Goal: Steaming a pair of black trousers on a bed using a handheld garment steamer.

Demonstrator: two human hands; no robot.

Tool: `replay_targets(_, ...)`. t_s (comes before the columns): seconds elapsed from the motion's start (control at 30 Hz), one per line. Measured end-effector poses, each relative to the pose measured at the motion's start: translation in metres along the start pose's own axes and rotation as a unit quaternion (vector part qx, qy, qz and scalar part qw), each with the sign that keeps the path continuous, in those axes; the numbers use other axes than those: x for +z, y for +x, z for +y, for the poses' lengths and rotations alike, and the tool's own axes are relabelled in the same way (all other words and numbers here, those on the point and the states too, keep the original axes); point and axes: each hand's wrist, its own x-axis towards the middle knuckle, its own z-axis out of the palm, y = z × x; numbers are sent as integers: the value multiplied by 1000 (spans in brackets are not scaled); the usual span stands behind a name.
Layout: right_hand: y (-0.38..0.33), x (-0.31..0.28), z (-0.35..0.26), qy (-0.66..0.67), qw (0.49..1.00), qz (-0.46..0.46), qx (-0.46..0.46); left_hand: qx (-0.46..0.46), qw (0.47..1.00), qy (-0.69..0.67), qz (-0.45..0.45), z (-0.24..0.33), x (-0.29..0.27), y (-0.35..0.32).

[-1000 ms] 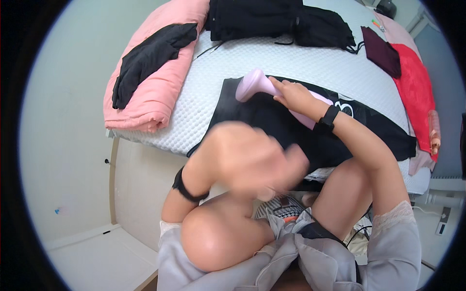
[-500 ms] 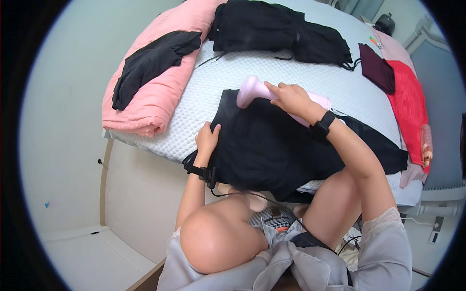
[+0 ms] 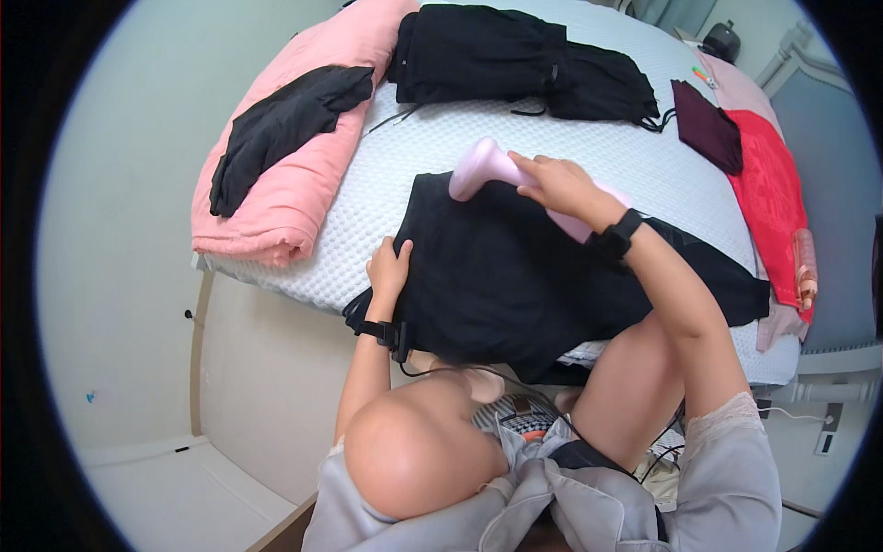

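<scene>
Black trousers (image 3: 515, 276) lie spread over the near edge of the bed, in front of my knees. My right hand (image 3: 566, 193) is wrapped round the handle of a pink handheld garment steamer (image 3: 487, 167). Its wide round head is at the far left part of the trousers, by their far edge; whether it touches the cloth I cannot tell. At the trousers' left edge, my left hand (image 3: 388, 269) grips the cloth, the thumb on top and the other fingers partly hidden.
A rolled pink quilt (image 3: 276, 221) with a dark grey garment (image 3: 285, 129) on it lies at the left. Folded black clothes (image 3: 483, 55) lie at the far side. To the right are a folded maroon cloth (image 3: 706, 127), a red cloth (image 3: 768, 193) and a pink transparent bottle (image 3: 805, 267).
The whole scene has shifted slightly with my head. The steamer's head is tilted a little differently over the trousers, and my left hand keeps its hold on their edge.
</scene>
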Motion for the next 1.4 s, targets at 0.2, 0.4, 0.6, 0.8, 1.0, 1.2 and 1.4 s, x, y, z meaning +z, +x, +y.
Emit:
replay_targets(0.2,-21,-27,7,6,998,-53,-32,55,998,16,35,0,0,-7)
replay_targets(0.4,-32,-5,4,8,995,-86,-56,99,989,42,100,19,-3,-19)
replay_targets(0.6,-33,-4,-9,-21,995,-69,-70,206,973,25,105,33,-4,-39)
replay_targets(0.8,-43,-27,-19,-57,986,-104,-114,224,963,130,78,26,4,-46)
replay_targets(1.0,-55,-4,-31,-6,986,-91,-139,228,965,117,65,22,4,-46)
replay_targets(1.2,-64,-22,-39,-37,982,-101,-152,235,965,93,71,18,5,-46)
replay_targets(1.4,-80,-31,-37,-55,981,-143,-121,254,964,16,80,21,-2,-53)
